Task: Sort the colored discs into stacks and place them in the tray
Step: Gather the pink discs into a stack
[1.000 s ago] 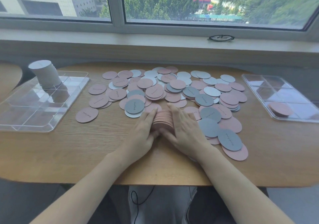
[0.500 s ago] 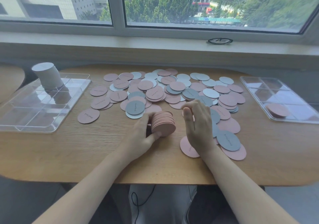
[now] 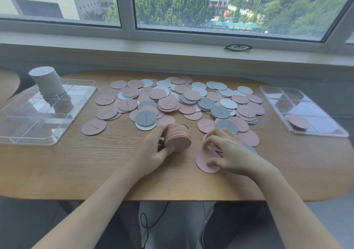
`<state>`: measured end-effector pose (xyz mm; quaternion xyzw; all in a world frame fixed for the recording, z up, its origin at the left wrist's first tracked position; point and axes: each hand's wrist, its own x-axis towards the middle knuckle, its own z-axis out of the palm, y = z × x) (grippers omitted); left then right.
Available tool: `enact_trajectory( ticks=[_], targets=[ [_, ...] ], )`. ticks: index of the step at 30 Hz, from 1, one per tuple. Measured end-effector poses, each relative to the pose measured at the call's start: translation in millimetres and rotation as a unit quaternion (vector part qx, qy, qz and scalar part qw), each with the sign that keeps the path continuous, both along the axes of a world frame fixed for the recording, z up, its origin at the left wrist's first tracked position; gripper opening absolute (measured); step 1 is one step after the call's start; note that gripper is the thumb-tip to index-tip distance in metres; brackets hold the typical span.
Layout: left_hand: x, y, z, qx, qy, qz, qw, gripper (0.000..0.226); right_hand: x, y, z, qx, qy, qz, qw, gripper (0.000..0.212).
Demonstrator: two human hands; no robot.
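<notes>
My left hand (image 3: 153,151) grips a stack of pink discs (image 3: 177,138), held on edge against the table. My right hand (image 3: 228,151) lies to its right, fingertips pressing on a loose pink disc (image 3: 205,163) near the table's front. A spread of loose pink, grey and white discs (image 3: 191,101) covers the table's middle. A clear tray (image 3: 325,126) at the right holds a short pink stack (image 3: 297,122). Another clear tray (image 3: 24,126) at the left holds a tall white stack (image 3: 47,82).
The wooden table (image 3: 95,168) ends in a rounded front edge close to my body. A pair of glasses (image 3: 237,47) lies on the window sill behind. A second round table (image 3: 7,82) shows at the far left.
My right hand let go of the pink stack, lifted, then came down to the right onto a loose pink disc. My left hand alone keeps the stack, now tipped on edge.
</notes>
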<state>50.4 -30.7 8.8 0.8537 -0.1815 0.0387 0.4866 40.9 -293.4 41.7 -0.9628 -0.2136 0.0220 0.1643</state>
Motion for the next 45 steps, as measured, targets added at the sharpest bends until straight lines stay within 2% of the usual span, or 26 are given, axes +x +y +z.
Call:
enact_trajectory(
  ticks=[3, 7, 10, 15, 18, 20, 22, 26, 30, 34, 39, 45],
  targets=[
    [1, 1, -2, -0.006, 0.013, -0.005, 1.0, 0.061, 3, 5, -1, 0.088, -0.026, -0.055, 0.994, 0.026],
    [3, 2, -6, 0.001, 0.019, -0.016, 1.0, 0.065, 6, 18, -2, 0.223, -0.102, -0.188, 0.951, 0.024],
    [4, 3, -7, -0.002, 0.032, -0.026, 0.999, 0.067, 10, 30, -5, 0.276, -0.151, -0.208, 0.926, 0.021],
    [2, -1, -4, 0.011, 0.013, -0.033, 0.999, 0.069, 17, 50, -15, 0.386, -0.063, -0.163, 0.906, 0.02],
    [3, -2, -7, 0.059, -0.02, -0.017, 0.998, 0.074, 16, 57, -17, 0.408, 0.031, -0.078, 0.909, 0.023],
    [4, -4, -10, 0.107, -0.042, -0.004, 0.993, 0.077, 13, 60, -22, 0.363, 0.074, -0.027, 0.929, 0.048],
    [3, -6, -11, 0.138, -0.047, 0.005, 0.989, 0.079, 10, 64, -31, 0.279, 0.043, 0.0, 0.959, 0.07],
    [4, -7, -11, 0.151, -0.063, -0.016, 0.986, 0.088, 13, 68, -37, 0.161, -0.048, -0.019, 0.986, 0.086],
    [2, -5, -8, 0.079, -0.045, -0.022, 0.996, 0.073, 15, 61, -34, 0.115, -0.064, -0.039, 0.991, 0.088],
    [1, -3, -7, 0.067, -0.031, -0.016, 0.997, 0.073, 14, 34, -32, 0.052, -0.136, -0.107, 0.984, 0.078],
    [3, -2, -8, 0.057, -0.019, -0.019, 0.998, 0.075, 15, -6, -20, -0.049, -0.077, -0.147, 0.985, 0.067],
    [2, -2, -6, 0.056, -0.013, -0.016, 0.998, 0.074, 13, -11, -17, -0.076, -0.1, -0.125, 0.984, 0.048]
  ],
)
